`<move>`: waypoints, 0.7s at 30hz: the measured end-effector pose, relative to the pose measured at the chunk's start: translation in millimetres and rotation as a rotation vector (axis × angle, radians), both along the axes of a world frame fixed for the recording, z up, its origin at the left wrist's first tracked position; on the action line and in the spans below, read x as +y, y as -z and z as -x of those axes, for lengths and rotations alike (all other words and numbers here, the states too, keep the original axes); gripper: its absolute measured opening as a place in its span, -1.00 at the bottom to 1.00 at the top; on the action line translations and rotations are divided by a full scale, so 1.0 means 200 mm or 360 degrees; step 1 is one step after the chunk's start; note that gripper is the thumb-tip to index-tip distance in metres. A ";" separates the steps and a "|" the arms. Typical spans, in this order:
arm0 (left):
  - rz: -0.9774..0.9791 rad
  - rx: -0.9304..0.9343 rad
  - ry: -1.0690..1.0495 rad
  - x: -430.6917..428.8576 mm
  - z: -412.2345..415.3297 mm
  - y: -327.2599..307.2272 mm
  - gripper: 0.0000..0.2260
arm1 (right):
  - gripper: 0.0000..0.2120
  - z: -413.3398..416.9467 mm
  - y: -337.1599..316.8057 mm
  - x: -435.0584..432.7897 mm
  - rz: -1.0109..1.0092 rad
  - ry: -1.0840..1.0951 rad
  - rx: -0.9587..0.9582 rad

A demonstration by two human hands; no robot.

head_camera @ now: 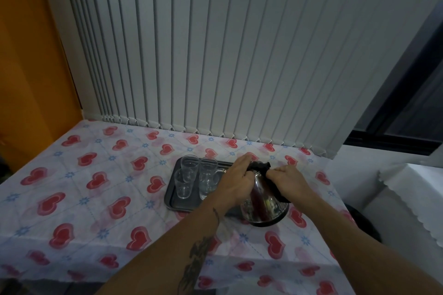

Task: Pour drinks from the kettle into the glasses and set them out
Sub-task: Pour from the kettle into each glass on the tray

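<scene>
Head view: heart-print tablecloth [96,182] beneath vertical blinds [215,43].

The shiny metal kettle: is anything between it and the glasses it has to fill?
Only the left hand crosses between the shiny metal kettle and the clear glasses on the dark tray; nothing else visible.

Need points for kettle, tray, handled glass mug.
kettle [265,206], head view, on its shiny steel body
tray [171,201], head view, on its near-left rim
handled glass mug [208,175], head view, on its clear wall
</scene>
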State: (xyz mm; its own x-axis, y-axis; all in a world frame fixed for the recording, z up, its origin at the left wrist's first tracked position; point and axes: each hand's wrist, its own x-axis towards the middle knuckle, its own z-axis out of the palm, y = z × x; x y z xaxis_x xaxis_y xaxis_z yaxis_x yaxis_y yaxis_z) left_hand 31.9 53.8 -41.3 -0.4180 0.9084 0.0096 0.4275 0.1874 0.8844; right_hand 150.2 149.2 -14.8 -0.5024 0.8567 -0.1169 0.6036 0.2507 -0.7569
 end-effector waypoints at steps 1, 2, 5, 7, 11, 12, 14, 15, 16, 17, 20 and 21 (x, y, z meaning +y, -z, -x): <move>-0.0017 -0.0005 -0.0001 0.00 0.00 0.00 -0.51 | -0.64 0.00 0.00 0.00 -0.0006 0.0001 0.0002; -0.0041 -0.0012 -0.0003 0.00 0.00 0.00 -0.52 | -0.62 0.00 0.00 0.00 -0.0012 0.0002 0.0003; -0.0073 -0.0017 -0.0009 0.00 0.00 0.00 -0.53 | -0.61 0.01 0.01 0.00 -0.0017 0.0004 -0.0006; -0.0054 -0.0019 -0.0002 0.00 0.00 0.01 -0.52 | -0.61 0.01 0.01 0.00 -0.0020 0.0008 -0.0008; 0.0008 -0.0024 0.0005 0.00 0.00 0.01 -0.50 | -0.62 0.01 0.02 0.00 -0.0019 0.0024 0.0005; 0.0007 -0.0020 0.0004 0.00 0.00 0.01 -0.50 | -0.62 0.01 0.02 0.00 -0.0020 0.0035 0.0012; -0.0008 -0.0013 0.0004 0.00 0.01 0.01 -0.51 | -0.65 0.01 0.04 0.00 -0.0014 0.0055 0.0025; -0.0010 -0.0007 0.0005 0.00 0.01 0.01 -0.51 | -0.67 0.01 0.04 0.00 -0.0002 0.0060 0.0031; -0.0009 -0.0005 0.0005 0.00 0.01 0.02 -0.51 | -0.69 0.01 0.05 -0.01 0.0017 0.0063 0.0038; -0.0003 -0.0006 0.0005 0.00 0.01 0.02 -0.51 | -0.71 0.01 0.05 -0.01 0.0033 0.0065 0.0045; 0.0015 -0.0035 0.0003 0.00 0.01 0.04 -0.51 | -0.74 0.01 0.07 -0.01 0.0049 0.0079 0.0064; 0.0019 -0.0048 0.0002 0.00 0.01 0.04 -0.51 | -0.73 0.01 0.07 -0.01 0.0043 0.0082 0.0065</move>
